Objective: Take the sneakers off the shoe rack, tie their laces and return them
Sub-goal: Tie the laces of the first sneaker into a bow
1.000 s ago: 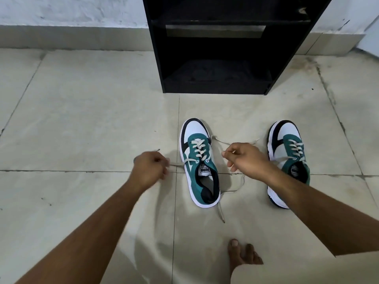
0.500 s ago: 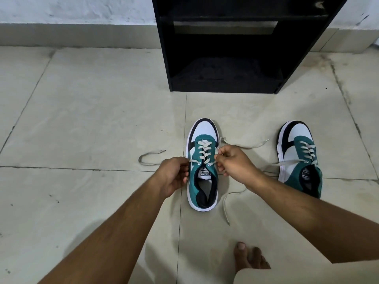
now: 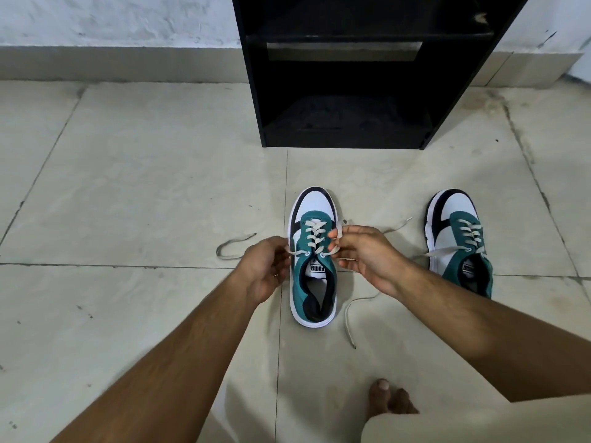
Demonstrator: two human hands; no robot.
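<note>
Laces [image 3: 315, 238] look soft and limp; left hand [image 3: 265, 270] and right hand [image 3: 364, 254] each pinch an end beside the middle sneaker [image 3: 311, 282] on the floor [image 3: 144, 193], best held near the eyelets.

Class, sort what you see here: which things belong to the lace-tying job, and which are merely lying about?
Belong to the job:
near sneaker
its laces
far sneaker
shoe rack
left hand
right hand

Merely there:
floor tiles
wall
bare foot
</note>
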